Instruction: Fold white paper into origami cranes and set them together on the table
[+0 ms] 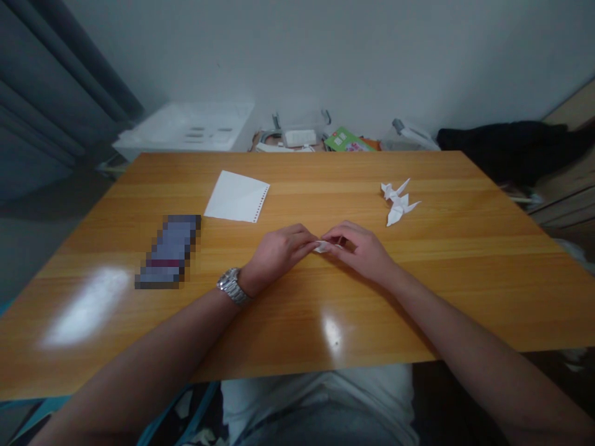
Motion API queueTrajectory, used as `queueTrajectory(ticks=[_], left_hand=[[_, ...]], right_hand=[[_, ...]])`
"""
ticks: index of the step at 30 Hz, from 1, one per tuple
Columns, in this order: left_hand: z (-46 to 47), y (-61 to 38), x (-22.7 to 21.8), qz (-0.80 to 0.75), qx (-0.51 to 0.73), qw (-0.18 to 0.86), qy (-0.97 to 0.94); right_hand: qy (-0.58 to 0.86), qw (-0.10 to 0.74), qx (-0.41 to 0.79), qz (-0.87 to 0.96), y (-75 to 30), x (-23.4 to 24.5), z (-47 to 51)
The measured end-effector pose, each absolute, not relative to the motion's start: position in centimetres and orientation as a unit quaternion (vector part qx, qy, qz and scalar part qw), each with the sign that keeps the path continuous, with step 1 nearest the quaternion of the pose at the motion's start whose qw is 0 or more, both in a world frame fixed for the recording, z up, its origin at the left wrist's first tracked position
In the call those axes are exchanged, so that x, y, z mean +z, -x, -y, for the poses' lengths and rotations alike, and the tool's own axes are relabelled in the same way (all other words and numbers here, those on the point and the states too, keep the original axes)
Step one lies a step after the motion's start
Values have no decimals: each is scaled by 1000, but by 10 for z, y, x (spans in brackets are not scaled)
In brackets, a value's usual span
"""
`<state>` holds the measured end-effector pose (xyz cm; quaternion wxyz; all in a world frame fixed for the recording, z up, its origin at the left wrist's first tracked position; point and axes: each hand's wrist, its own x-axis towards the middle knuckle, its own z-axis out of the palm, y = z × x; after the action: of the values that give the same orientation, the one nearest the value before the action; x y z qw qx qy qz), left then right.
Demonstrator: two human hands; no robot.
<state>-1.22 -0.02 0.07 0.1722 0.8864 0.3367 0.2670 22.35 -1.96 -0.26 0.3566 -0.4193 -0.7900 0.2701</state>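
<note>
A small piece of folded white paper is pinched between my two hands, just above or on the wooden table; I cannot tell which. My left hand, with a metal watch at its wrist, closes thumb and fingers on the paper's left end. From the other side my right hand grips it with thumb and index finger. The fingers hide most of the paper's shape. To the right lie folded white paper cranes, close together. A white sheet with a perforated edge rests beyond my left hand.
A pixelated phone-like object lies on the left of the table. Behind the far edge stand a white plastic tub and a clear box holding a green booklet. Dark cloth is at the far right.
</note>
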Motion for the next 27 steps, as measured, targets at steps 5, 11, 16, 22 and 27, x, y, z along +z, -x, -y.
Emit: queueTrajectory(ticks=[5,11,16,22,27], left_hand=[[1,10,-1,-339,272,155,-887],[-2,12,-1,-331,310,81,-888],[2,12,-1,-291,241,52,-924],[5,9,-9,-265,144,42,-952],[3,11,-10,-273,134,30,-952]], right_hand=[[431,352,257,790,-223,-8,17],[495,364,286,735,-227,-14,13],[526,340,239,742,-232,-16,9],[541,327,227,741,-233,-20,6],[530,324,233,748,-233,-18,6]])
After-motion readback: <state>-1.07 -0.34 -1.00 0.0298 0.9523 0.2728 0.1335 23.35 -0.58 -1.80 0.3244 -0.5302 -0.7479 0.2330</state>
